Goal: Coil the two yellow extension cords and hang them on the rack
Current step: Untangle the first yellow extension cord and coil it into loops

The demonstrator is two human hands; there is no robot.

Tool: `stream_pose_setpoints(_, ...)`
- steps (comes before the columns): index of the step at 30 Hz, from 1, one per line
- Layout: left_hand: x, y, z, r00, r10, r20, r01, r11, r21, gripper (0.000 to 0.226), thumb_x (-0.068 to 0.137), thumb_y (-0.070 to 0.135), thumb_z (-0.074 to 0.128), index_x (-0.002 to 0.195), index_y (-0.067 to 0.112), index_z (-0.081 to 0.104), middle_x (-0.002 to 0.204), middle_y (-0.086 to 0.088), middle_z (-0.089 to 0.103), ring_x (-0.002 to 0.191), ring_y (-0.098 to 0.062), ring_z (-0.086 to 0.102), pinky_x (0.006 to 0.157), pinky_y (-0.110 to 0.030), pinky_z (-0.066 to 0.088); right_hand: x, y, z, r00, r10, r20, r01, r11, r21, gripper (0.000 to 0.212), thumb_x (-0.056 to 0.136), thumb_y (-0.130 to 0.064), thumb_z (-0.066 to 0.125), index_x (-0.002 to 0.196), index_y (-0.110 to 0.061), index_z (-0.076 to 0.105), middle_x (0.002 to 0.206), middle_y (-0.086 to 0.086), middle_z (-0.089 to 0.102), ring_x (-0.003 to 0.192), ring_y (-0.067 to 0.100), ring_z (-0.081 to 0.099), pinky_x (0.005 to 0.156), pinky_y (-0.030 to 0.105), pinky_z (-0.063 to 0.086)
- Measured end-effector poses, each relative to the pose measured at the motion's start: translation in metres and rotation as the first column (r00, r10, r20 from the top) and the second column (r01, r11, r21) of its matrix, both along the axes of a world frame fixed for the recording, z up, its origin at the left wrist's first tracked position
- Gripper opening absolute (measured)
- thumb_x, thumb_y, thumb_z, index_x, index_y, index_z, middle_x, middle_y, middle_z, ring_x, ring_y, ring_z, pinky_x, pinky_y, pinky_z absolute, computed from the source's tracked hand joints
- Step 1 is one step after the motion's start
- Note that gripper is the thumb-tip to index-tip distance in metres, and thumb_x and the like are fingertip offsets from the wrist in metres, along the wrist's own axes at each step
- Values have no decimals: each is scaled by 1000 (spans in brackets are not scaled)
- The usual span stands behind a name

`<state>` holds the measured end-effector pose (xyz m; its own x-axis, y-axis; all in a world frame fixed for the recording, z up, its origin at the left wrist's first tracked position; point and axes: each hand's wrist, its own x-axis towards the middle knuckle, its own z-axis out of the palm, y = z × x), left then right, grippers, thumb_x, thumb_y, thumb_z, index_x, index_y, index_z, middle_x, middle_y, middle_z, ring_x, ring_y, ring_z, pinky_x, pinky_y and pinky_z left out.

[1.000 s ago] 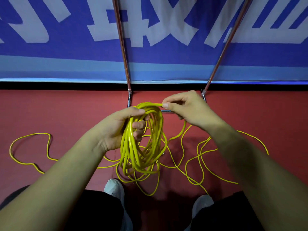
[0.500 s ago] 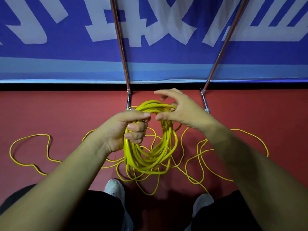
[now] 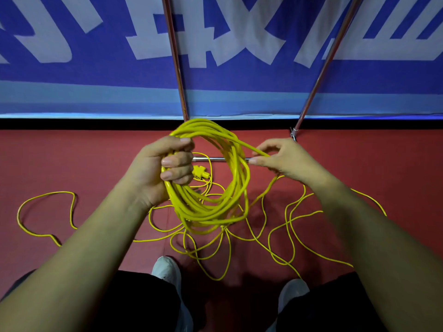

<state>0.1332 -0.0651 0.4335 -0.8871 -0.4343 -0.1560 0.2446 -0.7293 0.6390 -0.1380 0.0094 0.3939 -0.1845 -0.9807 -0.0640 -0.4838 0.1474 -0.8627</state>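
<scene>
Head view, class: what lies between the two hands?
The yellow coil, gripped by the left hand; one strand reaches the right hand. Head view.

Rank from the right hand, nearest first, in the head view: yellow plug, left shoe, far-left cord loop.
1. Yellow plug, on the floor left of the right hand.
2. Left shoe, bottom centre.
3. Far-left cord loop, on the floor.

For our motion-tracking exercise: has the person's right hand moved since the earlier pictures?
Yes: the right hand moved rightward, toward the rack's right leg.
</scene>
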Motion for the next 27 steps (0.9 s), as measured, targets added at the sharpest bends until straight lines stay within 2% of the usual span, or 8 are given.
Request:
stream_pose_setpoints(6, 16, -17, 3, 988, 84, -130, -76, 995, 63, 21, 84, 16, 62, 73, 15, 45, 41, 8, 41, 31, -6, 30, 42, -21, 32, -29, 9, -48, 982, 175, -74, -132, 908, 399, 16, 84, -15, 74, 70, -13, 66, 63, -6, 67, 61, -1, 55, 71, 28, 45)
stream_pose_setpoints(9, 27, -25, 7, 979, 94, -183, -75, 991, 109, 18, 89, 15, 57, 75, 13, 46, 43, 7, 40, 33, -8, 31, 44, -23, 30, -33, 12, -65, 998, 58, 30, -65, 914, 400, 12, 90, -20, 67, 80, -14, 68, 85, 4, 76, 83, 14, 59, 91, 44, 47)
stream_pose_setpoints(12, 28, -22, 8, 977, 215, -10, -215, 976, -44, 28, 77, 21, 65, 74, 19, 38, 38, 9, 38, 29, -3, 33, 40, -19, 30, -16, 10, -51, 942, -175, 288, 71, 939, 337, 10, 95, -17, 61, 89, -11, 55, 74, 8, 70, 73, 22, 68, 75, 34, 53)
stream_pose_setpoints(14, 23, -19, 9, 958, 279, 75, -270, 957, -108, 27, 76, 24, 62, 74, 20, 35, 37, 9, 34, 29, -3, 32, 39, -18, 29, -4, 8, -43, 916, -244, 319, 154, 946, 284, 13, 96, -17, 59, 90, -12, 50, 65, 10, 60, 54, 21, 64, 55, 29, 56)
stream_pose_setpoints(18, 14, -14, 5, 916, 339, 217, -309, 937, -161, 15, 85, 24, 51, 73, 20, 42, 38, 10, 31, 30, -4, 30, 45, -21, 20, 7, 0, -29, 962, -250, 112, 243, 967, 77, 17, 93, -19, 63, 78, -12, 58, 52, 0, 43, 39, 8, 36, 43, 23, 37)
stream_pose_setpoints(21, 9, -12, 4, 890, 378, 257, -340, 923, -181, 15, 86, 26, 52, 75, 17, 48, 39, 10, 32, 30, -4, 31, 45, -22, 19, 4, -1, -12, 969, -159, -191, 160, 987, -6, 16, 87, -21, 70, 75, -11, 69, 48, -8, 43, 42, 5, 37, 46, 22, 30)
stream_pose_setpoints(24, 8, -13, 3, 875, 404, 265, -373, 914, -162, 18, 89, 26, 50, 74, 16, 49, 39, 10, 32, 31, -4, 32, 44, -21, 21, -1, 4, 3, 907, 0, -420, 52, 992, 113, 16, 85, -24, 72, 76, -11, 74, 60, -1, 58, 61, 11, 49, 57, 26, 36)
stream_pose_setpoints(27, 5, -12, 3, 872, 394, 292, -355, 918, -177, 17, 87, 27, 54, 74, 18, 49, 41, 9, 33, 32, -5, 32, 41, -18, 26, 0, 10, 13, 912, 178, -370, -79, 960, 269, 13, 83, -25, 75, 77, -13, 77, 57, -5, 60, 58, 5, 50, 57, 24, 40)
